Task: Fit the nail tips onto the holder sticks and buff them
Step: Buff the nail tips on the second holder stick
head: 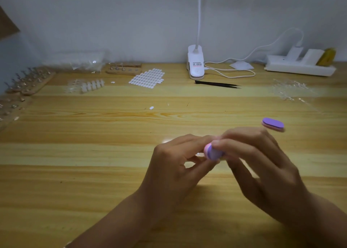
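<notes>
My right hand (262, 165) grips a small purple and pink buffer block (213, 152) by its end, above the middle of the wooden table (93, 154). My left hand (174, 165) pinches a clear nail tip (199, 154) right against the buffer; most of the tip is hidden by fingers. A second purple buffer block (273, 124) lies on the table to the right. Holder sticks on wooden racks (28, 82) stand at the far left, and another rack (124, 68) sits at the back. A strip of white nail tips (92, 86) lies near them.
A sheet of white adhesive tabs (147, 78) and black tweezers (217, 84) lie toward the back. A white clip lamp (195, 63) with its cable and a power strip (300, 65) stand by the wall. Clear plastic bags (291, 90) lie at right and back left.
</notes>
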The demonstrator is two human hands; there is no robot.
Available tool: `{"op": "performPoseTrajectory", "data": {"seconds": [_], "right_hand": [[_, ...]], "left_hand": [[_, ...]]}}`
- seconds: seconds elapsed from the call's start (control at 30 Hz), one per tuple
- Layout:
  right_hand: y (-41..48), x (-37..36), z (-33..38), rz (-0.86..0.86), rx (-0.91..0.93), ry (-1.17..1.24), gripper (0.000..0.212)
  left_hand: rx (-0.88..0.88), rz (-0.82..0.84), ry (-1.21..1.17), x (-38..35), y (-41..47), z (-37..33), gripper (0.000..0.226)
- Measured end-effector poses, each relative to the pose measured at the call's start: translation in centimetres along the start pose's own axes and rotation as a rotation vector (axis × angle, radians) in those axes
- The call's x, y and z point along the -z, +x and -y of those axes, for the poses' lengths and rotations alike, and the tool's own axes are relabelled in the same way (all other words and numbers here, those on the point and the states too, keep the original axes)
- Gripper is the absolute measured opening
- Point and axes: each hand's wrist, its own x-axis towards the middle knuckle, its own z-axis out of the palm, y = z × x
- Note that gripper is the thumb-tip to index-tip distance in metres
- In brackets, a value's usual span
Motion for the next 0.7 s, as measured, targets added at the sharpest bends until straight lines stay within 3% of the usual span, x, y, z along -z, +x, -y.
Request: {"op": "performPoseTrajectory", "data": {"seconds": [0.1, 0.23, 0.33, 0.4, 0.5, 0.6, 0.7], "right_hand": [[0.0, 0.5, -1.5, 0.025, 0.005, -0.089, 0.035], [0.2, 0.5, -1.1, -0.056, -0.042, -0.021, 0.031], [-0.1, 0.1, -0.6, 0.013, 0.034, -0.058, 0.035], [0.0, 0.6, -1.7, 0.002, -0.009, -0.104, 0.033], [0.3, 0.9, -2.0, -0.083, -0.102, -0.050, 0.029], [0.1, 0.2, -0.3, -0.121, -0.064, 0.054, 0.031], [0.1, 0.4, -0.8, -0.100, -0.060, -0.003, 0.031]], "left_hand": [[0.035, -0.012, -0.020, 0.0, -0.1, 0.1, 0.033], [0.060, 0.005, -0.031, 0.1, -0.1, 0.1, 0.031], [0.016, 0.019, -0.028, 0.0, -0.1, -0.1, 0.030], [0.045, -0.002, -0.053, 0.0, -0.1, -0.2, 0.033], [0.074, -0.008, -0.122, 0.1, 0.0, -0.1, 0.036], [0.096, 0.021, -0.237, 0.0, 0.1, -0.2, 0.040], [0.155, 0.018, -0.366, 0.1, 0.1, -0.1, 0.037]]}}
